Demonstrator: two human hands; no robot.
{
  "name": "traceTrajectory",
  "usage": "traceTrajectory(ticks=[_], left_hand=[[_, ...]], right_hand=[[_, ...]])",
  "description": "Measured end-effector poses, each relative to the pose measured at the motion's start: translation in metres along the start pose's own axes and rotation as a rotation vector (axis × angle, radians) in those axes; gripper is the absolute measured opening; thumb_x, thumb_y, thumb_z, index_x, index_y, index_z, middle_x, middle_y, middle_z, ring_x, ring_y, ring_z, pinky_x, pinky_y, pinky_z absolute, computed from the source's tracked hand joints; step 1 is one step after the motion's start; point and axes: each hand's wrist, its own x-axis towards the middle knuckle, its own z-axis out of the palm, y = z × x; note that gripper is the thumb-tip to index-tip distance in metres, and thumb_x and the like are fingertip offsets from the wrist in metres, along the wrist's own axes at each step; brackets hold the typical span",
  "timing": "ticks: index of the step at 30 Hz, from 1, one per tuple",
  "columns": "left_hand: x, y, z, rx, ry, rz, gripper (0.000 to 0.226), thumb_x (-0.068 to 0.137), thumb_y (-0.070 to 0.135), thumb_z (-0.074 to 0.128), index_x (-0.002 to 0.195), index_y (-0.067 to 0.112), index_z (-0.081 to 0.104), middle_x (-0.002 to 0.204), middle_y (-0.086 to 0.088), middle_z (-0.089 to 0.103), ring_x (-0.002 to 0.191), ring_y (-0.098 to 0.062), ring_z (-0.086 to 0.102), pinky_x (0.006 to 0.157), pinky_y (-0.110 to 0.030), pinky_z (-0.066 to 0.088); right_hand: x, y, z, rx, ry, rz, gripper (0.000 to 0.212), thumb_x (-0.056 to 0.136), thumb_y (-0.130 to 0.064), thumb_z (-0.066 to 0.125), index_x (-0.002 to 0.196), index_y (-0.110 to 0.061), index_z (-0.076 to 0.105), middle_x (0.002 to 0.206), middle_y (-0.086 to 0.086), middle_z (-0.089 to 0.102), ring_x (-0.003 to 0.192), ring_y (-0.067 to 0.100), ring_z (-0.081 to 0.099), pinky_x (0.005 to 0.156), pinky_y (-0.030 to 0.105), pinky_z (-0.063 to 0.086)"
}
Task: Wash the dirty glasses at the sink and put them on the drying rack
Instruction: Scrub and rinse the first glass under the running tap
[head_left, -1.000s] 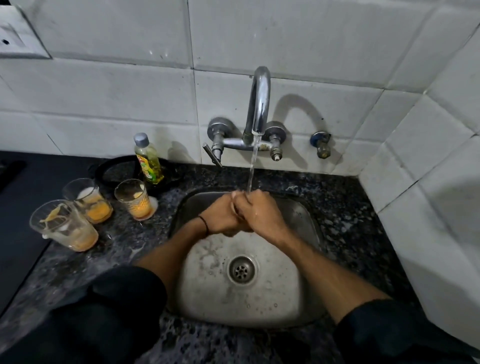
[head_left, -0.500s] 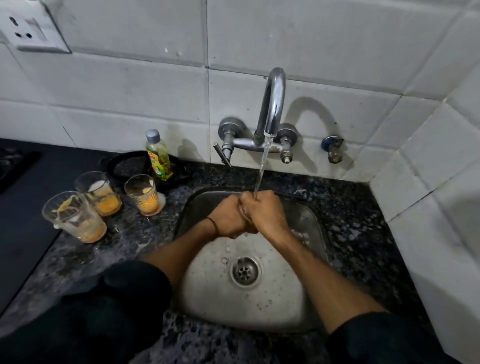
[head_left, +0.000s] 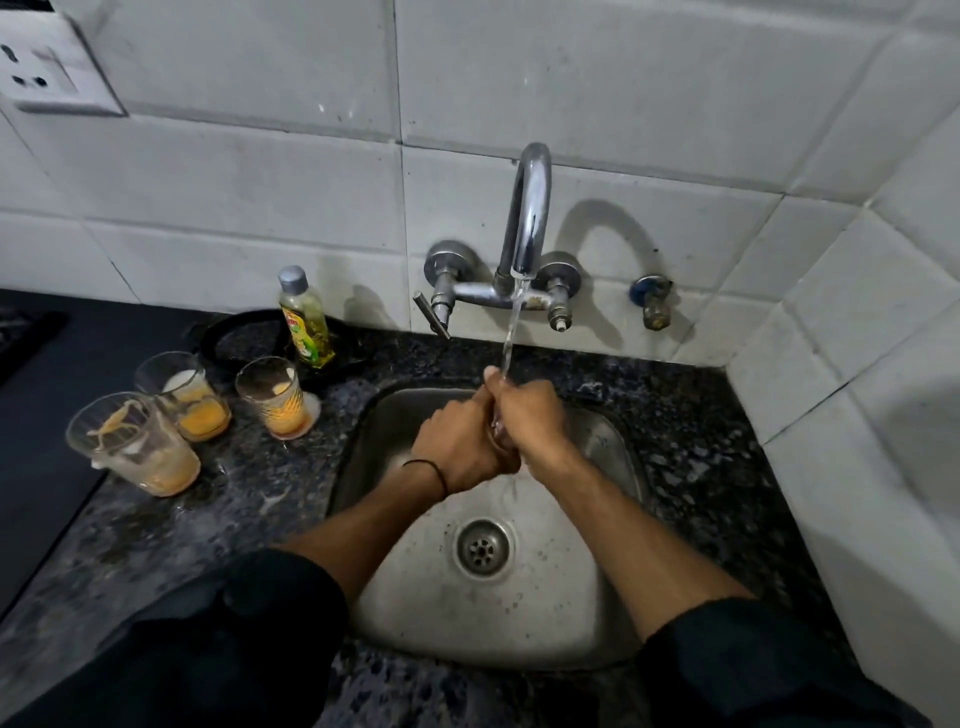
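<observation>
Nearest the camera, two dark sleeves (head_left: 218, 639) frame the steel sink (head_left: 613, 597), whose basin is wet and spotted around the round drain (head_left: 483, 548). Above the drain the left hand (head_left: 457, 441), a black band at its wrist, and the right hand (head_left: 530, 415) are pressed together, fingers curled closed one against the other under the thin stream of water (head_left: 511, 332); whether anything sits between the palms cannot be told. On the speckled dark countertop (head_left: 182, 525) left of the sink stand three dirty glasses, upright and close together but apart from the hands: the nearest glass (head_left: 132, 441) holds pale orange dregs and a stringy residue across its mouth, the one behind it (head_left: 184, 395) has thick yellow-orange remains and a white patch, and the patterned glass (head_left: 275, 397) just beside the sink's corner holds a small orange remnant. Behind them a bottle of yellow-green dish liquid (head_left: 304, 317) with a grey cap stands on a black round dish (head_left: 244, 338). On the white tiled wall (head_left: 260, 182) are the chrome tap (head_left: 527, 223), running, a small valve (head_left: 652, 304) to its right, and a socket plate (head_left: 47, 67) at the upper left.
</observation>
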Motion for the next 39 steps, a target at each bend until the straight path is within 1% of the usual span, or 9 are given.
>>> traceTrajectory(ticks=[4,6,10,15,17,21,28,33,39], left_hand=[[-0.005,-0.013,-0.017,-0.752,-0.407,-0.043,0.021,0.070,0.006,0.073,0.089,0.013,0.069,0.078,-0.008,0.072,0.068,-0.022,0.069,0.066,-0.043,0.060],[-0.004,-0.015,-0.020,-0.634,-0.365,-0.018,0.022,0.068,0.009,0.072,0.090,0.012,0.071,0.081,-0.011,0.072,0.073,-0.024,0.069,0.067,-0.043,0.060],[-0.004,-0.008,0.004,0.015,0.166,0.019,0.062,0.068,0.041,0.073,0.123,0.027,0.050,0.099,-0.001,0.072,0.088,-0.024,0.069,0.077,-0.041,0.056],[-0.010,-0.018,-0.008,-0.703,-0.214,-0.034,0.032,0.068,0.006,0.076,0.098,0.009,0.065,0.074,-0.002,0.068,0.059,-0.011,0.061,0.054,-0.029,0.050],[-0.010,-0.023,-0.008,-0.623,-0.187,-0.010,0.021,0.067,0.007,0.077,0.086,0.011,0.067,0.069,0.001,0.067,0.059,-0.011,0.060,0.056,-0.031,0.051],[-0.013,-0.019,0.010,-0.148,0.244,-0.002,0.051,0.064,0.039,0.080,0.109,0.031,0.056,0.087,0.015,0.066,0.075,-0.003,0.062,0.068,-0.029,0.053],[-0.011,-0.015,-0.018,-0.617,-0.223,0.110,0.028,0.066,0.005,0.077,0.093,0.004,0.071,0.087,-0.014,0.075,0.081,-0.023,0.073,0.077,-0.046,0.061],[-0.018,0.009,0.006,0.035,0.294,0.083,0.051,0.074,0.033,0.076,0.117,0.024,0.051,0.099,0.004,0.070,0.085,-0.019,0.067,0.068,-0.034,0.051],[-0.001,-0.010,-0.030,-0.572,-0.501,0.012,0.036,0.063,0.009,0.079,0.097,0.002,0.069,0.094,-0.021,0.073,0.083,-0.031,0.070,0.077,-0.046,0.059]], right_hand=[[-0.011,0.002,-0.022,-0.141,-0.147,-0.481,0.052,0.101,-0.038,0.054,0.057,-0.013,0.067,0.054,-0.001,0.065,0.049,0.014,0.062,0.053,0.028,0.049],[-0.014,0.005,-0.023,-0.123,-0.185,-0.498,0.050,0.101,-0.033,0.055,0.054,-0.019,0.063,0.053,-0.004,0.063,0.048,0.011,0.059,0.053,0.027,0.047],[-0.006,-0.010,-0.006,0.038,-0.001,-0.018,0.039,0.094,-0.038,0.059,0.069,-0.009,0.070,0.068,0.007,0.070,0.065,0.024,0.069,0.066,0.035,0.058],[-0.015,-0.005,-0.018,-0.157,-0.120,-0.515,0.045,0.097,-0.029,0.056,0.061,-0.009,0.072,0.053,0.001,0.068,0.051,0.013,0.066,0.064,0.029,0.057],[-0.020,0.002,-0.018,-0.158,-0.123,-0.542,0.043,0.096,-0.029,0.058,0.060,-0.010,0.071,0.055,0.002,0.068,0.052,0.015,0.065,0.059,0.030,0.054],[-0.017,-0.013,-0.002,0.034,-0.049,-0.085,0.041,0.096,-0.035,0.058,0.061,-0.013,0.063,0.061,0.002,0.065,0.064,0.020,0.066,0.068,0.032,0.054],[-0.023,-0.005,-0.031,-0.221,-0.300,-0.549,0.047,0.099,-0.029,0.054,0.055,-0.015,0.061,0.054,0.000,0.061,0.049,0.010,0.056,0.054,0.028,0.046],[-0.009,-0.013,-0.013,0.004,-0.057,-0.064,0.039,0.098,-0.034,0.053,0.071,-0.009,0.066,0.065,0.005,0.065,0.061,0.020,0.063,0.058,0.032,0.048],[-0.022,0.009,-0.025,-0.020,-0.052,-0.526,0.049,0.098,-0.020,0.056,0.050,-0.014,0.061,0.044,-0.005,0.056,0.040,0.010,0.051,0.045,0.027,0.040]])
